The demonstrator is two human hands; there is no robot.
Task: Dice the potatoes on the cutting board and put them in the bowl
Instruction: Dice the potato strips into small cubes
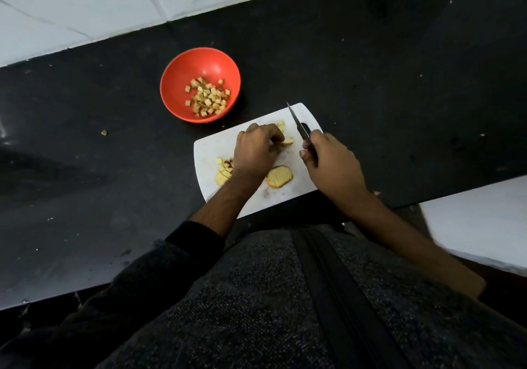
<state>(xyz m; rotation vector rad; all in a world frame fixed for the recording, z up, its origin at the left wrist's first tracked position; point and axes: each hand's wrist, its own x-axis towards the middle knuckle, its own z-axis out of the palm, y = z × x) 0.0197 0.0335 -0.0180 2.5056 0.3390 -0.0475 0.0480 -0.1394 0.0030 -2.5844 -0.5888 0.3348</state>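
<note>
A white cutting board point(219, 146) lies on the black counter. My left hand point(255, 149) curls over a potato slice point(288, 142) near the board's far side, fingertips pinching it. My right hand point(330, 163) grips a knife point(298, 124) by its dark handle, blade pointing away, raised just right of that slice. A scored slice point(279, 177) lies at the board's near middle. Several diced pieces point(224, 170) sit at the board's left, partly hidden by my left wrist. More pieces point(281, 125) lie beyond my left fingers. The red bowl point(182, 72), far left of the board, holds several potato cubes point(207, 97).
A stray potato bit point(104, 132) lies on the black counter point(370, 83) to the left. White tiled wall point(85, 6) runs behind the counter. A white surface point(479, 220) sits at the near right. My torso in a dark grey top fills the bottom.
</note>
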